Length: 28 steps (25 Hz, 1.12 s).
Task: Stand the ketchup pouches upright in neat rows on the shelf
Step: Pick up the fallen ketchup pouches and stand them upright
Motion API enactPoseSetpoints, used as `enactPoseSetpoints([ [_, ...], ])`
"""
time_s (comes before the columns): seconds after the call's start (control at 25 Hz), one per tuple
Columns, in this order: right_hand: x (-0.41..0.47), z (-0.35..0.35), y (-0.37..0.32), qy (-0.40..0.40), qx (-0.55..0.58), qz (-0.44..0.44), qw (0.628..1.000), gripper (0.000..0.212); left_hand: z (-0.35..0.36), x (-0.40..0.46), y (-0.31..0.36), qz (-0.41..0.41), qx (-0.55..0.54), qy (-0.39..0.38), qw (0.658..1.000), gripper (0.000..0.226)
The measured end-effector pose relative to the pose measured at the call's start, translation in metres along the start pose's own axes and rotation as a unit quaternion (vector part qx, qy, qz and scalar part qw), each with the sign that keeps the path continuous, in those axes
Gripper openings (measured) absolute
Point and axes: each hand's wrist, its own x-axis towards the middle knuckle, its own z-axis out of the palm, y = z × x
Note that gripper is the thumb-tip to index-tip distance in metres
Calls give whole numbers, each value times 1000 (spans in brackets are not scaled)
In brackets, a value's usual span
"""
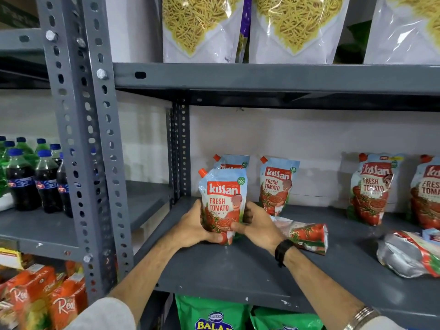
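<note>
A ketchup pouch (222,198) with an orange cap stands upright near the left end of the grey shelf (238,270). My left hand (192,225) and my right hand (258,226) grip its lower sides. Directly behind it stands another pouch (234,161), mostly hidden. A third upright pouch (277,184) is to the right, against the back wall. Two more upright pouches (372,189) (427,191) stand at the far right. One pouch (307,234) lies flat behind my right wrist. Another pouch (409,252) lies flat at the right edge.
The upper shelf (262,77) holds bags of yellow noodles (202,27). A perforated grey upright post (88,139) stands left of the pouches. Dark soda bottles (33,177) fill the neighbouring rack. Orange juice cartons (47,303) and green bags (214,315) sit below.
</note>
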Motion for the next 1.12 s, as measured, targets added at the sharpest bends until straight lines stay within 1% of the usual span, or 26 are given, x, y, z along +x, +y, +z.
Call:
enactPoseSetpoints([
  [0.04, -3, -7, 2, -2, -69, 3, 998, 55, -3, -4, 1, -17, 35, 18, 999, 95],
  [0.08, -5, -16, 5, 13, -167, 8, 986, 57, -8, -9, 2, -28, 71, 49, 996, 79],
  [0.12, -8, -27, 7, 33, -288, 13, 957, 58, -11, -13, 1, -30, 91, 74, 993, 62],
  [0.16, -10, -38, 8, 39, -408, 27, 912, 56, -14, -18, 2, -22, 97, 74, 992, 51],
  [0.2, -12, -48, 8, 26, -497, 57, 866, 55, -13, -23, 4, -13, 94, 46, 994, 46],
  [0.24, -13, -55, 7, 0, -548, 93, 831, 56, -9, -28, 7, -6, 92, 2, 996, 44],
  [0.28, -13, -59, 8, -26, -571, 129, 811, 58, -2, -33, 11, 2, 98, -38, 994, 42],
  [0.32, -14, -60, 8, -36, -579, 150, 801, 57, 6, -37, 17, 12, 112, -65, 991, 39],
  [0.36, -15, -58, 8, -31, -587, 153, 794, 53, 16, -38, 21, 26, 128, -79, 988, 36],
  [0.48, -25, -51, 16, 34, -638, 100, 763, 35, 41, -39, 37, 66, 156, -105, 980, 31],
  [0.52, -28, -52, 20, 60, -634, 88, 766, 31, 49, -38, 42, 73, 158, -114, 978, 29],
  [0.56, -27, -58, 23, 88, -609, 81, 784, 29, 56, -37, 48, 80, 158, -121, 977, 27],
  [0.6, -26, -65, 24, 117, -565, 71, 814, 28, 63, -36, 54, 84, 159, -123, 976, 25],
  [0.64, -23, -76, 24, 140, -500, 61, 852, 26, 71, -35, 61, 86, 163, -117, 976, 23],
  [0.68, -21, -87, 23, 159, -403, 54, 900, 24, 80, -32, 66, 84, 171, -101, 976, 24],
  [0.72, -18, -101, 21, 164, -277, 52, 945, 21, 88, -28, 73, 81, 178, -79, 978, 31],
  [0.76, -17, -111, 16, 157, -145, 47, 976, 20, 95, -23, 79, 72, 171, -61, 981, 40],
  [0.8, -16, -120, 12, 147, -25, 41, 988, 22, 100, -17, 84, 59, 138, -55, 987, 49],
  [0.84, -16, -127, 7, 136, 73, 33, 987, 24, 104, -12, 92, 46, 80, -57, 994, 57],
  [0.88, -19, -133, 2, 126, 156, 18, 980, 26, 106, -5, 99, 42, 8, -61, 997, 60],
  [0.96, -22, -143, -9, 113, 275, -22, 955, 29, 106, 6, 114, 50, -125, -61, 989, 54],
  [1.04, -22, -149, -16, 112, 332, -42, 936, 31, 101, 11, 130, 58, -216, -76, 972, 43],
  [1.12, -21, -150, -14, 108, 358, -50, 926, 32, 101, 12, 143, 61, -273, -82, 957, 40],
])
